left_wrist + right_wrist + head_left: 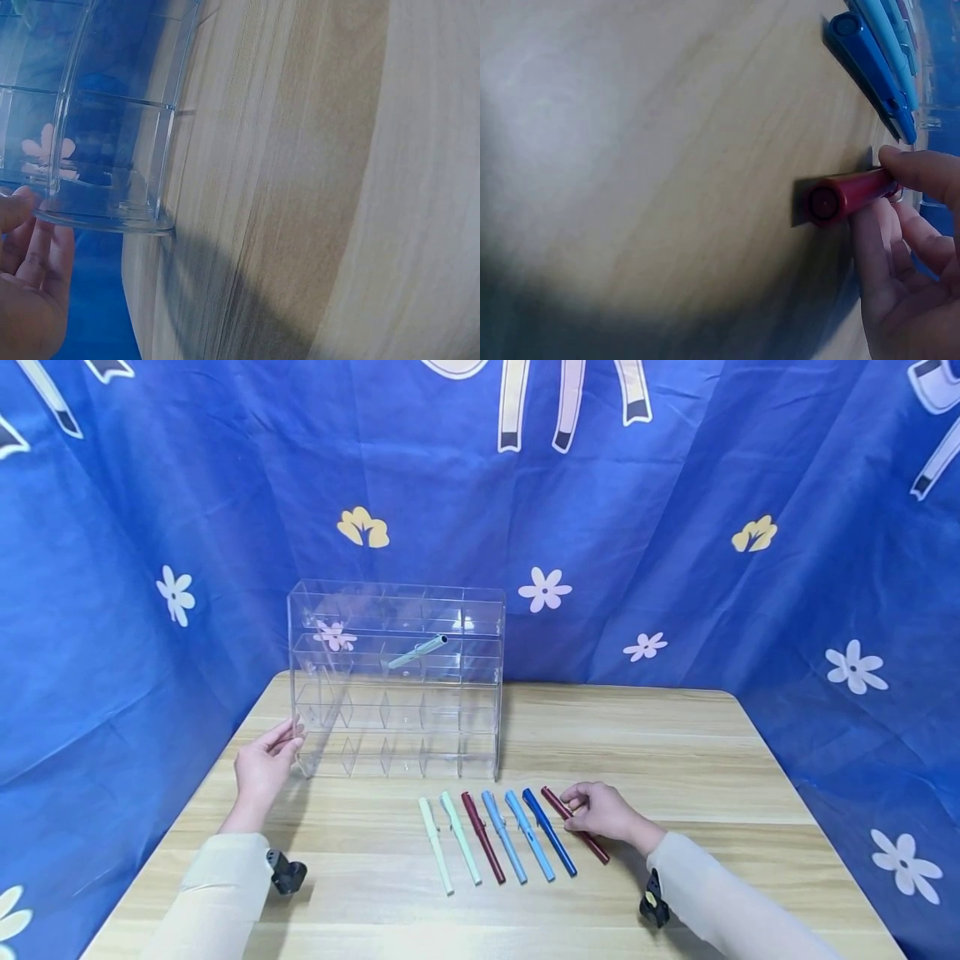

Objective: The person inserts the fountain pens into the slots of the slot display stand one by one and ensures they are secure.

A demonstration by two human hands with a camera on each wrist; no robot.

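Observation:
My left hand (264, 768) holds the lower left side edge of a clear acrylic rack (480, 596) that stands upright with rows of small compartments. In the left wrist view, the thumb and fingers (37, 259) meet at the rack's side panel (105, 221). One light teal pen (417, 652) sits slanted in an upper row of the rack. On the table, my right hand (603, 812) pinches a dark red pen (596, 848) at the right end of a row of pens. The right wrist view shows the thumb on one side of this pen (855, 193) and fingers on the other.
Left of the gripped pen lie a dark blue pen (549, 831), two light blue pens (529, 835), another dark red pen (483, 837) and two pale green pens (460, 837). The wooden table (660, 735) is surrounded by blue patterned cloth (450, 468) at the back and sides.

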